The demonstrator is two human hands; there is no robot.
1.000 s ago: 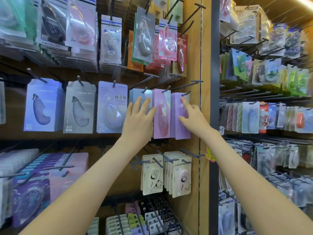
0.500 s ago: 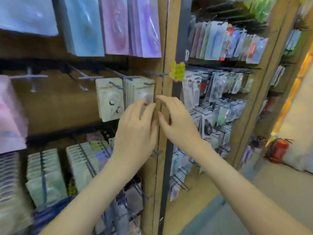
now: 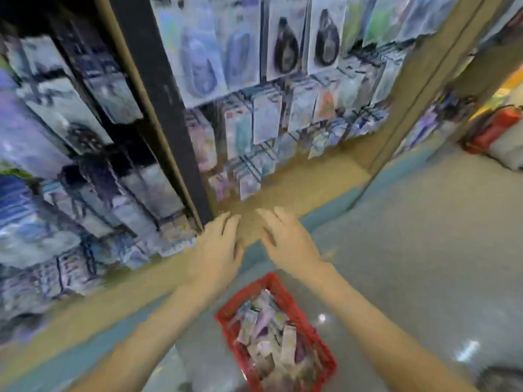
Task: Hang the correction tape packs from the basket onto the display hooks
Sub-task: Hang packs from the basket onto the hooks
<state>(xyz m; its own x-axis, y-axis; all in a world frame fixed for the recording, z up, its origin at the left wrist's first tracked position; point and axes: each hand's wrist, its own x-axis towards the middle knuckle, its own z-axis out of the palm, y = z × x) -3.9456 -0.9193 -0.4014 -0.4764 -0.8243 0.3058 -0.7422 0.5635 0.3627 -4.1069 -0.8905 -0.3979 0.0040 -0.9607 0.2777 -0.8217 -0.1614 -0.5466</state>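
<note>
Left grip (image 3: 218, 250) and right grip (image 3: 288, 244), fingers spread and empty, hover mid-frame above the red basket (image 3: 326, 354) at bottom centre, where many correction tape packs (image 3: 268, 335) lie, so much hanging seemingly remains.

A black post (image 3: 158, 108) stands before me, splitting the wooden display wall. Right of the post, a tan wooden panel (image 3: 297, 176) runs down to a teal plinth (image 3: 334, 206). Beyond it lies the glossy grey floor (image 3: 424, 250), which catches 2 bright light spots (image 3: 467, 350). Far right of the post, a blurred red fire extinguisher (image 3: 493, 128) sits beside a warm orange glow (image 3: 509, 83).
</note>
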